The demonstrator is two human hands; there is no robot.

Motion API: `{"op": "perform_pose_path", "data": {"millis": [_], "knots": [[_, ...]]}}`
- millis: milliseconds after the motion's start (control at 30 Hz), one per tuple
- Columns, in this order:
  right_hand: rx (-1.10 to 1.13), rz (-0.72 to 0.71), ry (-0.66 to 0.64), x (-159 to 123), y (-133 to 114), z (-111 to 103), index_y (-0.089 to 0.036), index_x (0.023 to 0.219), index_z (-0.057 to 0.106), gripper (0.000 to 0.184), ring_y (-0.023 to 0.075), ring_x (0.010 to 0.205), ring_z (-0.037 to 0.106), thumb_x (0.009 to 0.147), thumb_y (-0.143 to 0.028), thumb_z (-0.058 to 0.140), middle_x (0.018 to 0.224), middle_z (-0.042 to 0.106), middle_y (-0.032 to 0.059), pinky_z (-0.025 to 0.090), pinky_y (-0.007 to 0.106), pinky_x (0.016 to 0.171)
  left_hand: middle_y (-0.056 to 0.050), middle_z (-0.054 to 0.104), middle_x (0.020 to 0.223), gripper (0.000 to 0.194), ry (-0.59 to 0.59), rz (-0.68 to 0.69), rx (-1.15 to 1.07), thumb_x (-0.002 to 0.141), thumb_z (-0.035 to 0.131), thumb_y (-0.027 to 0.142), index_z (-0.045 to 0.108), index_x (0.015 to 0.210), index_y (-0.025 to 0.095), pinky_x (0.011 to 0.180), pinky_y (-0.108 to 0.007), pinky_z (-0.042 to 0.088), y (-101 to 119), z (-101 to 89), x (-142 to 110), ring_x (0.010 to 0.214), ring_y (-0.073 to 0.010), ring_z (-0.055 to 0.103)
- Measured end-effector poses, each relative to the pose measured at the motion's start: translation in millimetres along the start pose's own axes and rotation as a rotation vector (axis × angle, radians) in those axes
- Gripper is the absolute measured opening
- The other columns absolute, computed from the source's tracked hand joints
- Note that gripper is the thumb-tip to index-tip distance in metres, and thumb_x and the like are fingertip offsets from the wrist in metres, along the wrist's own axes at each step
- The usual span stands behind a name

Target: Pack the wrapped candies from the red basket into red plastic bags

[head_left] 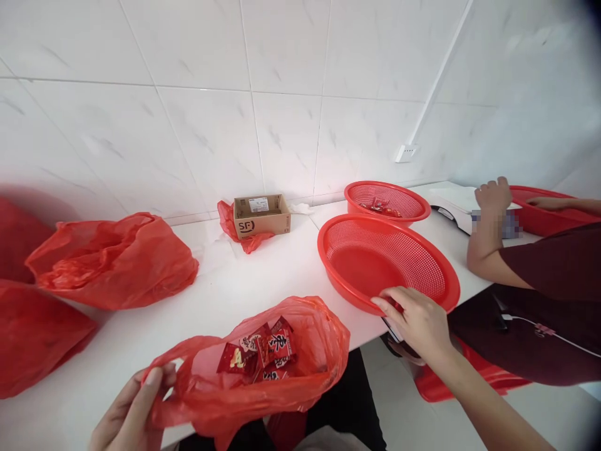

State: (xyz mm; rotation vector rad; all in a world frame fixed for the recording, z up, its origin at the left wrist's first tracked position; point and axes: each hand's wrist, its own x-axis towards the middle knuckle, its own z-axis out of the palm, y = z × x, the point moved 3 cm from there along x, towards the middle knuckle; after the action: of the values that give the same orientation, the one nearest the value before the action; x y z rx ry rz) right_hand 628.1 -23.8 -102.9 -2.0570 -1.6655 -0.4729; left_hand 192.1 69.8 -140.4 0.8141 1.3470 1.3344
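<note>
My left hand [134,410] pinches the near rim of a red plastic bag [300,376] lying open on the white counter [263,275]. Several small red snack packets [263,351] show inside the bag. My right hand [416,319] grips the near rim of a large empty red mesh basket [375,263] at the counter's edge, fingers curled over the rim.
A second red basket [387,200] with a few red packets stands behind the first. A small cardboard box [261,216] sits by the tiled wall on a red bag. More red bags [113,260] lie at left. Another person's arm [488,225] rests on the counter at right.
</note>
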Motion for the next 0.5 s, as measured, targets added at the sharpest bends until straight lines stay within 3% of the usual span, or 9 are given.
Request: {"op": "perform_pose_path", "data": {"millis": [133,200,267,333,400,433,500], "knots": [[0.037,-0.006,0.104,19.0,1.5,2.0,-0.019,0.088,0.068,0.038,0.0231,0.075,0.064,0.092,-0.053,0.051,0.083,0.071,0.0076,0.043,0.033,0.066,0.001,0.063,0.076,0.031,-0.143,0.004,-0.180,0.061,0.085,0.042,0.069,0.075,0.019,0.064,-0.015,0.052,36.8,40.2,1.4,0.072,-0.0112,0.056],[0.171,-0.019,0.143,22.3,-17.6,-2.8,-0.019,0.100,0.065,0.036,0.0254,0.086,0.065,0.093,-0.051,0.051,0.095,0.071,0.0093,0.047,0.037,0.076,0.002,0.060,0.075,0.030,-0.212,0.024,-0.212,0.066,0.082,0.040,0.070,0.086,0.021,0.065,-0.018,0.052,48.5,52.7,1.2,0.071,-0.0111,0.055],[0.357,-0.090,0.084,21.8,-48.9,-7.6,-0.019,0.116,0.058,0.037,0.0265,0.103,0.062,0.092,-0.046,0.053,0.112,0.067,0.0120,0.048,0.040,0.087,0.003,0.058,0.076,0.037,-0.284,0.039,-0.184,0.075,0.075,0.037,0.066,0.109,0.027,0.069,-0.021,0.052,56.5,58.0,-2.1,0.073,-0.0119,0.056],[0.464,-0.191,-0.087,23.1,-81.9,-8.2,-0.018,0.127,0.051,0.046,0.0282,0.113,0.058,0.088,-0.042,0.059,0.124,0.061,0.0149,0.048,0.041,0.091,0.003,0.059,0.077,0.050,-0.407,0.063,-0.028,0.081,0.070,0.038,0.054,0.128,0.032,0.070,-0.024,0.051,66.2,58.1,-6.8,0.074,-0.0133,0.056],[0.459,-0.244,-0.369,33.2,-103.7,-2.5,-0.017,0.119,0.057,0.038,0.0291,0.103,0.063,0.084,-0.032,0.062,0.115,0.066,0.0146,0.051,0.040,0.082,0.002,0.060,0.076,0.061,-0.508,0.114,0.223,0.082,0.067,0.043,0.045,0.138,0.032,0.069,-0.026,0.050,82.7,53.2,-9.6,0.072,-0.0150,0.057],[0.458,-0.248,-0.527,42.7,-108.7,1.1,-0.017,0.108,0.062,0.026,0.0272,0.092,0.066,0.083,-0.026,0.060,0.103,0.069,0.0124,0.052,0.038,0.075,0.003,0.060,0.074,0.066,-0.514,0.157,0.362,0.081,0.067,0.046,0.042,0.141,0.031,0.069,-0.027,0.049,94.4,49.0,-9.4,0.070,-0.0156,0.057],[0.539,-0.201,-0.745,71.2,-109.6,3.4,-0.017,0.086,0.064,0.010,0.0198,0.070,0.066,0.082,-0.014,0.055,0.081,0.070,0.0065,0.049,0.030,0.062,0.004,0.057,0.069,0.075,-0.402,0.295,0.574,0.076,0.070,0.051,0.043,0.142,0.029,0.064,-0.027,0.048,124.1,38.8,-6.5,0.065,-0.0165,0.056]]}}
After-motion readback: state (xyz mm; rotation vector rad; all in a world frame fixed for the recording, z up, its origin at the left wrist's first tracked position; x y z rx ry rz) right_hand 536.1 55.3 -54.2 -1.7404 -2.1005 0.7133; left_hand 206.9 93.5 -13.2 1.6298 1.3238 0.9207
